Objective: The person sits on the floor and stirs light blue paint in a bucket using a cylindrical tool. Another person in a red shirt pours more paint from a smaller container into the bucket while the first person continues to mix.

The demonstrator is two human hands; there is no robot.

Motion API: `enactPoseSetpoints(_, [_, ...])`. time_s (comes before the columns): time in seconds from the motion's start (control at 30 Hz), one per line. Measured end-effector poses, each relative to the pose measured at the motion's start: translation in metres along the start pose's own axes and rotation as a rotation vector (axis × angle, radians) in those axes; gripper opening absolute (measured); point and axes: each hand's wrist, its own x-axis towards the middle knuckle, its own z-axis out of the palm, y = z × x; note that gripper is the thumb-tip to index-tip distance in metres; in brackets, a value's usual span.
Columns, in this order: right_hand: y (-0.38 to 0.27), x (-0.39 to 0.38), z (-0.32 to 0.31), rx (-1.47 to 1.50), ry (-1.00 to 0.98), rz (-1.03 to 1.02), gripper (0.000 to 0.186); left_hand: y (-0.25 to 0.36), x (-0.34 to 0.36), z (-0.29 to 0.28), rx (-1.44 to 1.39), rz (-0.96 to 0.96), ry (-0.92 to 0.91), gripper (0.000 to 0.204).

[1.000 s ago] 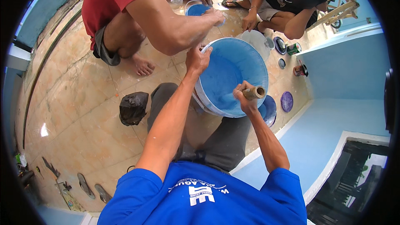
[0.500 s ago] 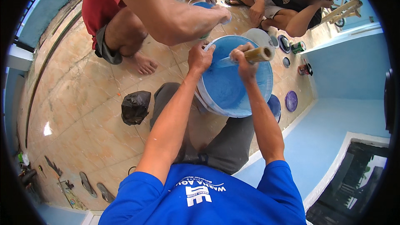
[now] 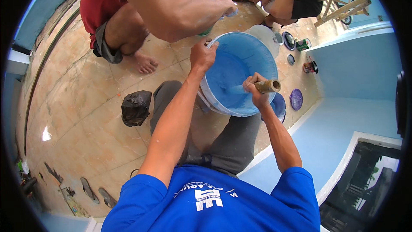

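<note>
Step in hand: I am judging this as stirring, blue paint being worked inside the white bucket (image 3: pixel 240 79), which is sitting tilted on the tiled floor (image 3: pixel 77 103) between my knees.
Right hand: my right hand (image 3: pixel 255 90) is wrapping tight around a bamboo stick (image 3: pixel 268 87), its lower end dipping into the paint.
Left hand: my left hand (image 3: pixel 202 56) is curling over the bucket's near-left rim, steadying it.
Next move: it is calling, I judge, for a firm rim hold while the stick is sweeping clear of the wall.
Edges: a blue lid (image 3: pixel 278 105) is lying just beside the bucket; small paint tins (image 3: pixel 302 44) are standing near the blue wall (image 3: pixel 356 68).
Open room: another person's arm (image 3: pixel 180 10) is reaching close above the far rim; a black bag (image 3: pixel 135 107) is sitting left, with more open floor beyond.
</note>
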Motion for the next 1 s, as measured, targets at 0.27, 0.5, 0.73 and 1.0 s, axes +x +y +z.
enactPoseSetpoints(0.27, [-0.045, -0.015, -0.005, -0.136, 0.291, 0.025, 0.017, 0.001, -0.001, 0.001, 0.030, 0.027, 0.038, 0.035])
enactPoseSetpoints(0.5, [-0.157, 0.010, -0.042, 0.184, 0.562, -0.105, 0.023, -0.010, 0.005, 0.005, 0.033, 0.057, 0.019, 0.033])
enactPoseSetpoints(0.73, [-0.238, 0.002, -0.083, 0.378, 0.785, -0.226, 0.032, -0.007, 0.002, 0.004, 0.030, 0.076, 0.050, 0.035])
enactPoseSetpoints(1.0, [-0.246, -0.044, -0.148, 0.556, 1.004, -0.214, 0.042, 0.006, -0.003, -0.002, 0.018, 0.019, 0.025, 0.036])
